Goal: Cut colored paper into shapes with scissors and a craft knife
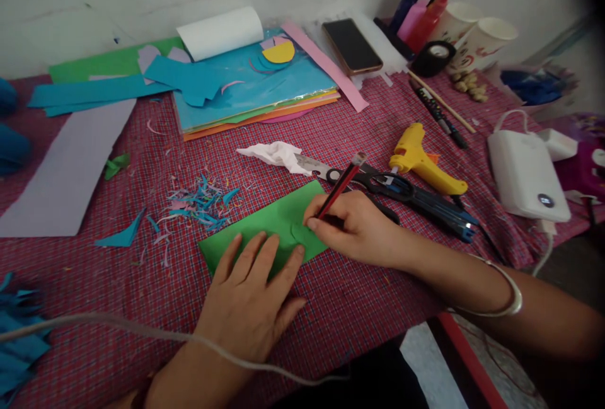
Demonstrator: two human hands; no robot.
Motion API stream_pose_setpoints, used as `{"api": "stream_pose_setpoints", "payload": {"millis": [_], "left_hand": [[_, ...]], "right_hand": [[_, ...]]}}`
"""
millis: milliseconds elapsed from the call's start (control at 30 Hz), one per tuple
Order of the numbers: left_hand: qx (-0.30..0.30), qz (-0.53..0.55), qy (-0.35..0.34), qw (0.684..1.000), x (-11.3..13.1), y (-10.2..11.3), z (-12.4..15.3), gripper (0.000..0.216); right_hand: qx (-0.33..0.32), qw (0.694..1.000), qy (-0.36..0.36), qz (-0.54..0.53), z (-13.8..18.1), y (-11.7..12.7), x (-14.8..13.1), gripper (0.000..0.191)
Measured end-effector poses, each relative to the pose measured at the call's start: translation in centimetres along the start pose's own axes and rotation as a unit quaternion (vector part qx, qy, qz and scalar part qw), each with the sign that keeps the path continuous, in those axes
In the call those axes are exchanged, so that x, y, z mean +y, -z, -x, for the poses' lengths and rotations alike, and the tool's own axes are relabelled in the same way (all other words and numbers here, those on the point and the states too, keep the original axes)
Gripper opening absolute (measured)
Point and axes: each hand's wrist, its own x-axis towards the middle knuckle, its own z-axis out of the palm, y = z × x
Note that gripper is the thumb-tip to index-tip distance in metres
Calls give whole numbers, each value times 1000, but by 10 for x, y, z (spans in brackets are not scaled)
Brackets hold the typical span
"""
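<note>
A strip of green paper [283, 213] lies at a slant on the checked cloth in front of me. My left hand [250, 289] rests flat on its lower left part with fingers spread. In my right hand [357, 226] is a dark red pencil [341, 185], pinched between thumb and fingers, its top end pointing up and away. The pencil's tip is hidden by my fingers, close to the paper. A short curved line shows on the green paper between my two hands. Scissors [363, 182] lie just beyond my right hand, a crumpled white tissue [276, 154] by their blades.
Paper scraps [203, 204] lie left of the green strip. A yellow glue gun [423, 160] and a blue-black tool [437, 210] are to the right, near a white power bank [529, 176]. Colored sheets [255, 97] and a phone [352, 45] lie behind. A white cable [142, 328] crosses over my left forearm.
</note>
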Motion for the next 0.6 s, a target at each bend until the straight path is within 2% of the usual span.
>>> {"api": "stream_pose_setpoints", "payload": {"millis": [100, 267, 600], "left_hand": [[5, 15, 3, 1000, 0, 1, 0, 43], [49, 33, 35, 998, 7, 3, 2, 30], [45, 11, 15, 999, 14, 2, 2, 38]], "right_hand": [[5, 996, -33, -87, 1, -1, -1, 11], [9, 974, -69, -217, 0, -4, -5, 3], [-43, 988, -31, -146, -1, -7, -2, 7]]}}
